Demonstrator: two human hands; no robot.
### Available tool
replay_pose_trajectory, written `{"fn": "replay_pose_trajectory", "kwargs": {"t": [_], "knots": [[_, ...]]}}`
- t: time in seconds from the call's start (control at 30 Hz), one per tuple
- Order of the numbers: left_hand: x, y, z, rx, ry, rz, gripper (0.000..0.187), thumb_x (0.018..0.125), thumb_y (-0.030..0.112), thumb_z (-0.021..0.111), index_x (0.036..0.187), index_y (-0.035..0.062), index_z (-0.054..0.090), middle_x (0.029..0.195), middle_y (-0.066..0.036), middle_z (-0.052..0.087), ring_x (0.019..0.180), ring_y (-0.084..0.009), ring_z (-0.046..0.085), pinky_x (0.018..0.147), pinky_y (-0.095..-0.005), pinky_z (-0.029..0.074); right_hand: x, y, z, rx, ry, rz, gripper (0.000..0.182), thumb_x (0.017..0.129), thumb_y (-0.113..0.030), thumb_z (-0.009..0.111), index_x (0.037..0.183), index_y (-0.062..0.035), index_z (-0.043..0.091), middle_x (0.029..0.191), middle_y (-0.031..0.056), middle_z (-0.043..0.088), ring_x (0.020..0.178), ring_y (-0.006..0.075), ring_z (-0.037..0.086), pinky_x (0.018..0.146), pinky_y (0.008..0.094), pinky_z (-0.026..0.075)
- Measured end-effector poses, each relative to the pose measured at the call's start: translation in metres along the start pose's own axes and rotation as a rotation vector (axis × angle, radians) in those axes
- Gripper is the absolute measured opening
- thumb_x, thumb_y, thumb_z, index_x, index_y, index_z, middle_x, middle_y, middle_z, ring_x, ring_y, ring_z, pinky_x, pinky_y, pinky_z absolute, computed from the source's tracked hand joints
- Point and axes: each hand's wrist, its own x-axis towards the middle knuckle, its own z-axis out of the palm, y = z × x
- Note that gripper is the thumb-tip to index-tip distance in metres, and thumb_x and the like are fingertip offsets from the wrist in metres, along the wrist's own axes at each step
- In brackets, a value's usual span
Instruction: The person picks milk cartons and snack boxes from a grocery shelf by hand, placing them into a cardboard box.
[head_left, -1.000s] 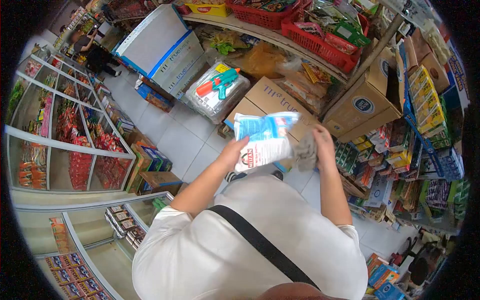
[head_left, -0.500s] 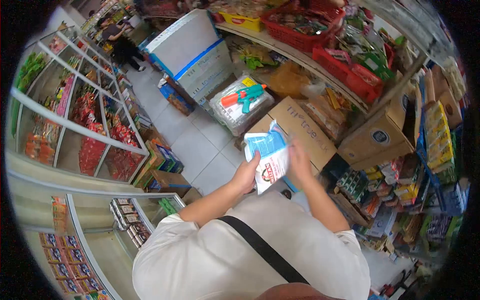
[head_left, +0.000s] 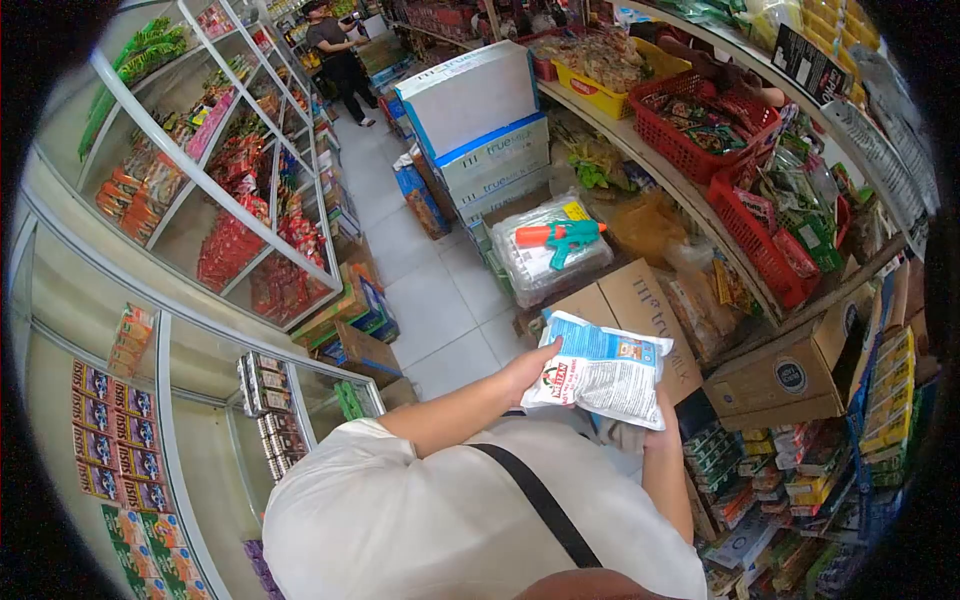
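Note:
A white and blue plastic bag [head_left: 603, 374] with "Meizan" printed in red lies flat between my two hands, its printed side facing up. My left hand [head_left: 533, 371] grips its left edge, the thumb on top. At the lower right corner my right hand [head_left: 662, 428] holds it from the side and below, with most of its fingers hidden. Just beyond the bag is a brown cardboard box [head_left: 655, 316]. Farther off, a green and orange toy water gun [head_left: 562, 240] rests on a plastic-wrapped stack [head_left: 537, 274].
Glass-fronted shelves [head_left: 215, 180] of packets line the left. Stacked milk cartons [head_left: 490, 150] stand on the tiled floor [head_left: 420, 290]. Red baskets [head_left: 705, 120] fill a shelf at right, above an open cardboard box [head_left: 780, 370]. Another person [head_left: 340, 60] stands far down the aisle.
The bag has turned from upright and tilted to nearly flat, its printed side now fully showing. My right hand has moved down to its lower right corner. The camera view has shifted.

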Motion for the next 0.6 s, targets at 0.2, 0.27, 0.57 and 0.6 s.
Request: {"fn": "replay_pose_trajectory", "kwargs": {"t": [0.2, 0.27, 0.57, 0.6], "knots": [[0.002, 0.013, 0.008, 0.521, 0.055, 0.322, 0.064, 0.086, 0.024, 0.059, 0.137, 0.0049, 0.025, 0.131, -0.013, 0.042, 0.114, -0.0223, 0.049, 0.092, -0.037, 0.042, -0.022, -0.015, 0.013, -0.223, 0.05, -0.19, 0.056, 0.069, 0.001, 0.057, 0.123, 0.0037, 0.041, 0.11, 0.0161, 0.056, 0.096, 0.0261, 0.059, 0.082, 0.0341, 0.048], [0.016, 0.021, -0.017, 0.955, 0.281, 0.705, 0.082, 0.077, 0.027, 0.069, 0.139, 0.0078, 0.02, 0.132, -0.014, 0.039, 0.114, -0.0273, 0.046, 0.094, -0.0393, 0.04, -0.041, -0.04, 0.035, -0.613, -0.005, -0.301, 0.053, 0.068, -0.002, 0.061, 0.118, 0.0042, 0.046, 0.107, 0.014, 0.058, 0.092, 0.0247, 0.059, 0.08, 0.0332, 0.048], [-0.003, 0.007, 0.053, 1.55, -0.582, 0.248, 0.056, 0.072, 0.025, 0.074, 0.12, 0.0054, 0.051, 0.111, -0.012, 0.059, 0.103, -0.0209, 0.054, 0.09, -0.032, 0.041, -0.055, -0.072, 0.095, -1.519, -0.508, -0.42, 0.041, 0.058, -0.006, 0.068, 0.097, -0.0003, 0.06, 0.091, 0.0156, 0.063, 0.085, 0.0279, 0.061, 0.075, 0.0323, 0.047], [-0.004, 0.0, 0.05, 1.44, -0.501, 0.286, 0.052, 0.074, 0.027, 0.072, 0.118, 0.006, 0.053, 0.109, -0.011, 0.06, 0.102, -0.0207, 0.055, 0.089, -0.0319, 0.041, -0.053, -0.072, 0.095, -1.506, -0.426, -0.503, 0.036, 0.059, -0.005, 0.069, 0.093, -0.0005, 0.061, 0.088, 0.0138, 0.063, 0.084, 0.0267, 0.061, 0.077, 0.0322, 0.046]]}}
